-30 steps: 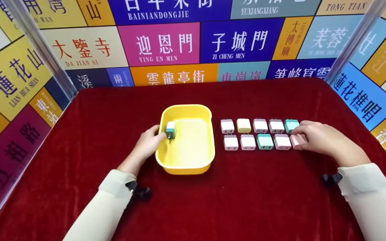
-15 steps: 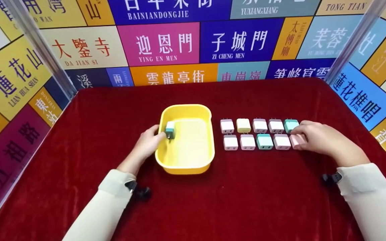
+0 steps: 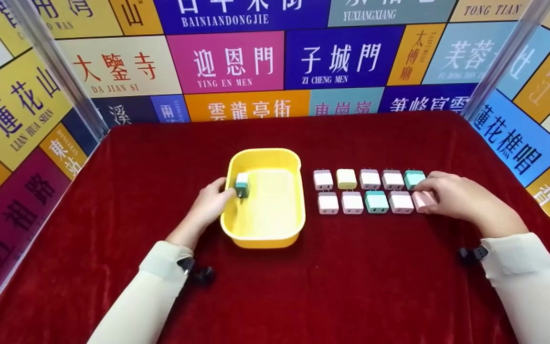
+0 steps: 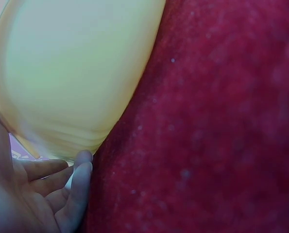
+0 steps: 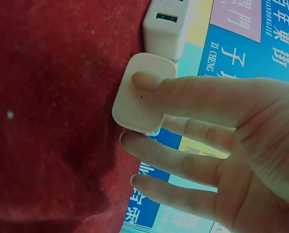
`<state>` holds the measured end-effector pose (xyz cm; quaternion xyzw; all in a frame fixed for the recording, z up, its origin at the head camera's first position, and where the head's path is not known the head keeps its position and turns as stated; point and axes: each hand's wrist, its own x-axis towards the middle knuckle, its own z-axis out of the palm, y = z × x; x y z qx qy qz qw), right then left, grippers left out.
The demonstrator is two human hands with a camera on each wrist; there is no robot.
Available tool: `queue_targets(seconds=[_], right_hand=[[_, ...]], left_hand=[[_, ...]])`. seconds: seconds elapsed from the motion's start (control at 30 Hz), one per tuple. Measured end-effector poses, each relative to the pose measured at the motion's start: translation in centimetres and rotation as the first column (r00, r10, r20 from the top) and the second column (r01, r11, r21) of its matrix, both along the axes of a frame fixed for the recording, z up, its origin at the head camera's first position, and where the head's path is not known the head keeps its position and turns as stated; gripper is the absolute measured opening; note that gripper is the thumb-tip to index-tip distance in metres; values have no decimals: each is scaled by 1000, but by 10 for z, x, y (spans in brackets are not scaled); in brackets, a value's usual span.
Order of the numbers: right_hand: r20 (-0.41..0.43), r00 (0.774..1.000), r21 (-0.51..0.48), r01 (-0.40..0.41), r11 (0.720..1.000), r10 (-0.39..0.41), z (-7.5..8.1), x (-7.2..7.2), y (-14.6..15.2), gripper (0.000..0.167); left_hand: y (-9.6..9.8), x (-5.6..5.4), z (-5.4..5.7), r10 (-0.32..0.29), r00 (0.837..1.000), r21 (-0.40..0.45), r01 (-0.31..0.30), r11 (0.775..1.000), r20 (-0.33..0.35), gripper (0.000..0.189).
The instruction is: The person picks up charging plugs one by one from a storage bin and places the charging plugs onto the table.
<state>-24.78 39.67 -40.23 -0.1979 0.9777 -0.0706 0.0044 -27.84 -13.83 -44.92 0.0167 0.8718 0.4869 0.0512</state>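
In the head view my left hand [image 3: 211,204] grips the left wall of a yellow plastic tub [image 3: 264,242], its thumb at the rim. The left wrist view shows the tub's outer side [image 4: 81,63] with curled fingers against it. Inside the tub, by that wall, a green-and-white plug charger [image 3: 242,180] stands. At the right end of the front row, my right hand [image 3: 461,197] pinches a pink USB charger [image 3: 423,200]. In the right wrist view the thumb lies across that charger's face [image 5: 134,109]; the fingers behind it are partly hidden.
Two rows of USB chargers lie right of the tub, among them a yellow one [image 3: 346,178], a green one [image 3: 376,202] and a lilac-and-white one [image 3: 323,180]. Red velvet cloth [image 3: 332,296] covers the table. Clear posts [image 3: 504,62] and printed panels stand behind.
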Motion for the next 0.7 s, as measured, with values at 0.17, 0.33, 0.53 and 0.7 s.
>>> queue_targets(seconds=[0.17, 0.33, 0.53, 0.7], right_hand=[[10, 1000, -8, 8, 1000, -7, 5, 1, 3, 35], [10, 1000, -28, -2, 1000, 2, 11, 3, 6, 31], [6, 1000, -54, 6, 999, -5, 15, 4, 9, 33], [0, 1000, -63, 8, 998, -8, 18, 5, 8, 33]], left_hand=[[0, 0, 1, -1, 1000, -4, 1, 1000, 4, 58], [-1, 0, 1, 2, 1000, -4, -2, 1000, 8, 57], [-1, 1, 0, 2, 1000, -2, -2, 1000, 6, 56], [-1, 1, 1, 0, 1000, 10, -1, 1000, 10, 56]])
